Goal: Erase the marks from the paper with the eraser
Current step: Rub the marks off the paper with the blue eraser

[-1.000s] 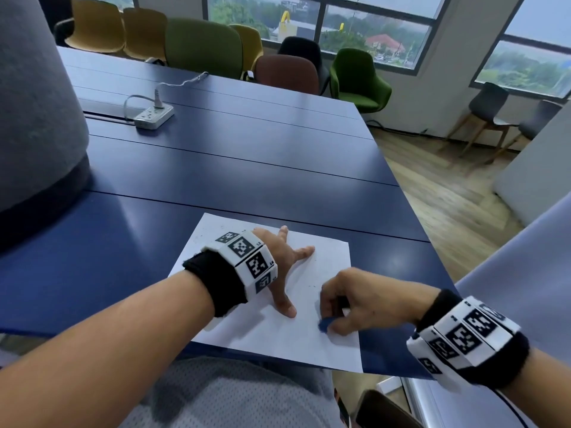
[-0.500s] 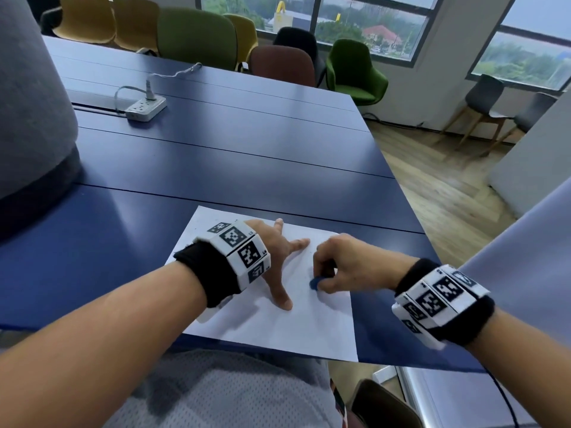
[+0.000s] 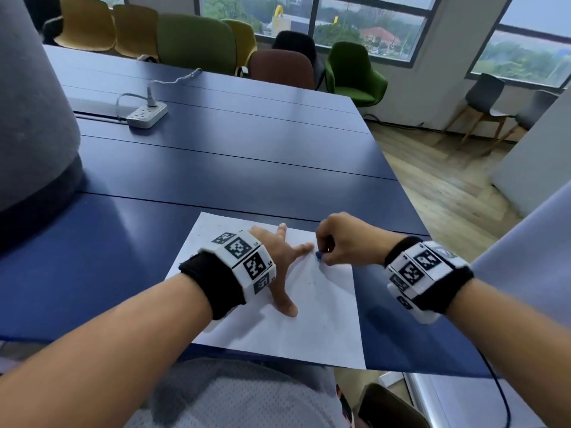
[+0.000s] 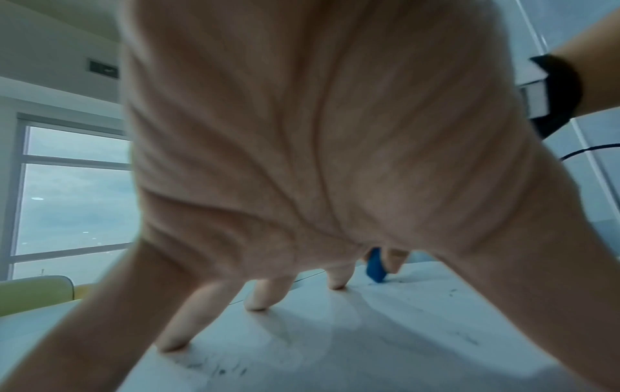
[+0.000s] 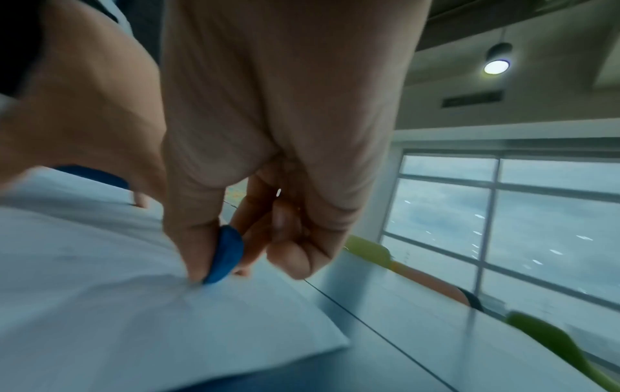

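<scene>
Entry, read left to right.

Left hand [image 3: 279, 257]: fingers splayed straight, tips planted on the white rectangular paper sheet [image 3: 327, 329], grasping nothing. Function: hold-down. Advice: keep the fingertips pressed close to the rubbing point, since the sheet already shows creases radiating from where the eraser bears; stroke away from the anchoring fingers, never toward them, so the sheet is pulled taut, not bunched.

Paper sheet: lies flat on the near edge of the dark blue slatted table [image 3: 216, 156], its nearest edge overhanging slightly. Surface thin and limp. Faint grey specks and short pencil-like smudges [image 4: 218, 370] visible in the left wrist view, near the fingertips and toward the right; likely marks or eraser crumbs, too blurred to say which.

Small blue rounded eraser [image 3: 318, 256]: pressed edge-on to the sheet near its far right corner, just beside the left forefinger.

Right hand [image 3: 346, 239]: thumb and fingers curled, pinching the eraser. Advice: short light strokes, moderate pressure; work toward the remaining specks in turn.
</scene>
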